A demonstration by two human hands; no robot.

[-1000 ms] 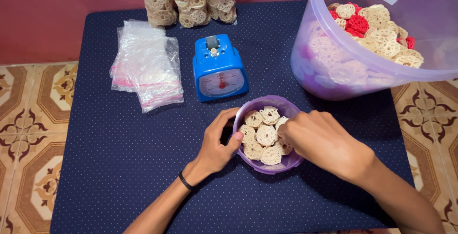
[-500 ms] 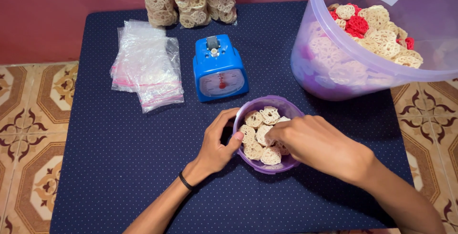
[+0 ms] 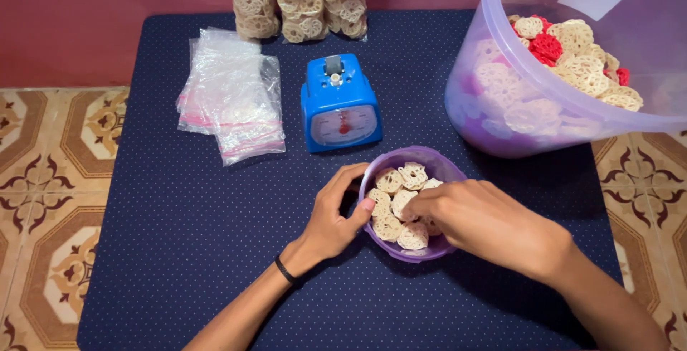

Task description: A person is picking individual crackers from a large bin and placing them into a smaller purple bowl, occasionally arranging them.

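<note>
Bowl (image 3: 429, 161) – purple, upright, mouth up, round so no long axis. L hand (image 3: 333, 218) grips its rim; R hand (image 3: 483, 222) curls over crackers (image 3: 401, 179) – fingertips hidden, grip unclear.

The small round purple plastic bowl (image 3: 415, 251) looks smooth and faintly glossy, and the pale lattice-patterned crackers (image 3: 402, 206) in it look dry, matt and rough. The large translucent lilac plastic tub (image 3: 501, 118) at the table's right edge is smooth and shiny. The blue plastic kitchen scale (image 3: 340, 103) has a glossy casing. The clear plastic zip bags (image 3: 232, 100) are thin, crinkled and shiny. The dark navy dotted cloth table cover (image 3: 179, 236) looks matt and finely textured.
</note>
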